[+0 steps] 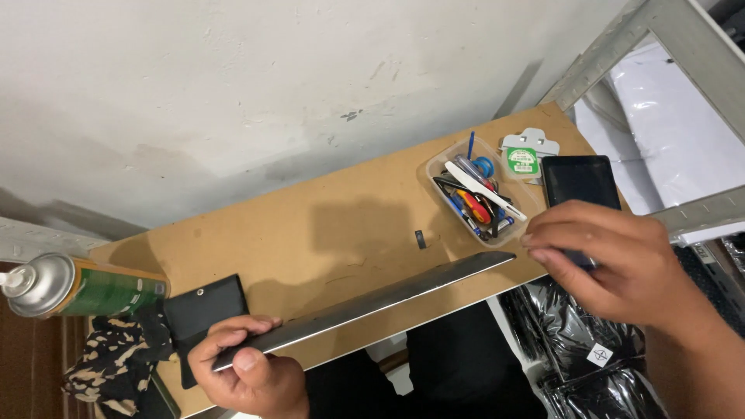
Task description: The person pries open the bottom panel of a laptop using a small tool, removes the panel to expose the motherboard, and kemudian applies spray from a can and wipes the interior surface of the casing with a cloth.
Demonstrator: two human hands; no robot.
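My left hand (248, 372) grips one end of a thin, flat silver panel (388, 299), seen edge-on, that stretches across the front of a brown board table (326, 225). My right hand (613, 260) is at the panel's other end, fingers curled over a small dark object (578, 258) that is mostly hidden. A dark-screened tablet-like device (578, 178) lies just beyond my right hand.
A clear plastic tray (473, 190) of pens and small tools sits beside a small green-and-white packet (524, 159). A green spray can (77, 285) and a black pouch (202, 310) lie at the left. A small dark part (420, 239) lies mid-table. Metal shelf rails (683, 46) run at right.
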